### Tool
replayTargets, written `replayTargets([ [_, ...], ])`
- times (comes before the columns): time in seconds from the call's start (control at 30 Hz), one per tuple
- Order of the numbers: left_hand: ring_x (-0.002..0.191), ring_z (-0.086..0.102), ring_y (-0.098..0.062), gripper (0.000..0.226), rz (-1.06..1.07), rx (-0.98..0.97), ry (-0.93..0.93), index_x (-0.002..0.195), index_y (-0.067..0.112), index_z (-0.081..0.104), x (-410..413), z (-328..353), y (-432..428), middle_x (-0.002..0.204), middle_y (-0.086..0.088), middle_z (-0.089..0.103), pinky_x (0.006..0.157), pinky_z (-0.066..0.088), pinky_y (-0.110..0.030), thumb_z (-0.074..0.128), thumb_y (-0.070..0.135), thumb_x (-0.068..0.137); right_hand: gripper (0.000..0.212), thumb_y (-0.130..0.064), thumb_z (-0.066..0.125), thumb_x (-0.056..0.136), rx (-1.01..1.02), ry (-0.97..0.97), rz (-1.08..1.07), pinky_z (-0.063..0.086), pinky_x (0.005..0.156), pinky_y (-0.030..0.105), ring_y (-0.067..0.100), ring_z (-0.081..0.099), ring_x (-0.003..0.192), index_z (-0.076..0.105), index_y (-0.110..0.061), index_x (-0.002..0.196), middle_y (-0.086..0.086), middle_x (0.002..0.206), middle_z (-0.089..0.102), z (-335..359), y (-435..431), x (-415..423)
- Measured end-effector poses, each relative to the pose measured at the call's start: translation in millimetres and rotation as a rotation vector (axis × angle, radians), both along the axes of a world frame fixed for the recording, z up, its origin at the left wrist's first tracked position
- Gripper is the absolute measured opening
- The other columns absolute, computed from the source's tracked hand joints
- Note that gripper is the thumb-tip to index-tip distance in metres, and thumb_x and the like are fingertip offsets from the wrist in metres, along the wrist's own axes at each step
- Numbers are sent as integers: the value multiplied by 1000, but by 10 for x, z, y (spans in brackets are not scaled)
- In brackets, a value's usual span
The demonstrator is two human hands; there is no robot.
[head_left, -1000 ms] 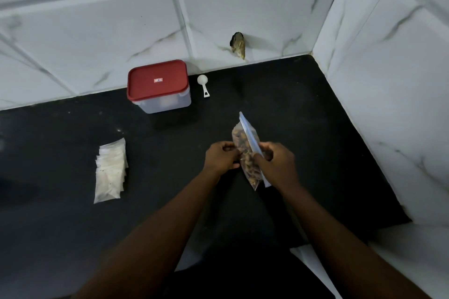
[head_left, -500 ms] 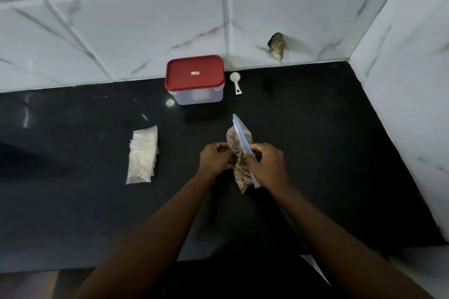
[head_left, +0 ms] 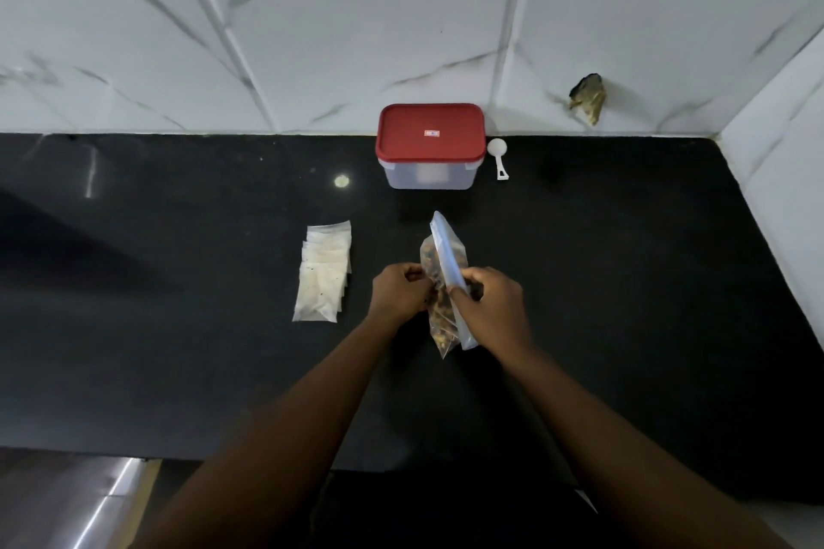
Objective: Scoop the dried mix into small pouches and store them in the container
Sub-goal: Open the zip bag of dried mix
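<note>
A clear zip bag of brown dried mix (head_left: 441,312) stands on edge over the black counter (head_left: 624,281), its blue zip strip turned toward the wall. My left hand (head_left: 399,294) pinches its left side and my right hand (head_left: 490,308) pinches its right side at the zip. A fanned stack of small empty pouches (head_left: 323,270) lies flat to the left of my hands. A clear container with a red lid (head_left: 430,145) sits by the wall, lid on. Just right of the container lies a white scoop (head_left: 498,156).
White marble-look tiles form the back wall and the right side wall (head_left: 784,156). A dark crumpled scrap (head_left: 587,97) sticks to the back wall right of the scoop. The counter's front edge runs near the bottom, with a metallic surface (head_left: 107,504) below at the left.
The view has swung to the left, so everything sits further right in frame. Both hands keep hold of the mix bag in much the same pose.
</note>
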State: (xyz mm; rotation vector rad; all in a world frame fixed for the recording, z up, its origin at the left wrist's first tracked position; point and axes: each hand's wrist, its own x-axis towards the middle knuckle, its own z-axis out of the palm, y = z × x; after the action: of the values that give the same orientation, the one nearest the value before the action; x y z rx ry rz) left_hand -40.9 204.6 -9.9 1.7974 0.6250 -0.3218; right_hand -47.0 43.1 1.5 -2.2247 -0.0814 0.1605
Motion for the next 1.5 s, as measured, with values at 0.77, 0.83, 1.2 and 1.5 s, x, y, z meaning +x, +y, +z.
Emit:
replayTargets([
  [0.77, 86, 72, -21, 15, 25, -362, -87, 107, 12, 74, -33, 383, -223, 102, -11, 77, 87, 61, -44, 70, 17, 94, 30, -25, 80, 84, 176, 27, -67, 57, 75, 18, 2, 68, 88, 71, -27, 113, -12, 98, 69, 358, -57, -88],
  [0.83, 95, 74, -23, 14, 44, -385, -77, 106, 12, 74, -27, 418, -239, 103, -9, 77, 88, 61, -42, 66, 17, 96, 25, -20, 77, 87, 234, 68, -92, 60, 77, 21, 1, 70, 87, 73, -27, 111, -10, 95, 73, 388, -69, -47],
  [1.2, 95, 76, -16, 30, 125, -622, -67, 121, 10, 69, 52, 635, -266, 111, -8, 77, 79, 61, -30, 68, 2, 92, 24, -22, 74, 89, 259, 59, -90, 58, 74, 17, 0, 66, 94, 69, -27, 112, -12, 106, 66, 550, -158, -13],
  [1.5, 93, 70, -15, 28, 166, -645, -40, 121, 14, 70, 68, 726, -351, 113, -10, 74, 74, 58, -26, 68, 9, 94, 25, -15, 73, 90, 404, 191, -165, 62, 86, 38, 4, 71, 95, 72, -27, 112, -10, 102, 75, 675, -225, 132],
])
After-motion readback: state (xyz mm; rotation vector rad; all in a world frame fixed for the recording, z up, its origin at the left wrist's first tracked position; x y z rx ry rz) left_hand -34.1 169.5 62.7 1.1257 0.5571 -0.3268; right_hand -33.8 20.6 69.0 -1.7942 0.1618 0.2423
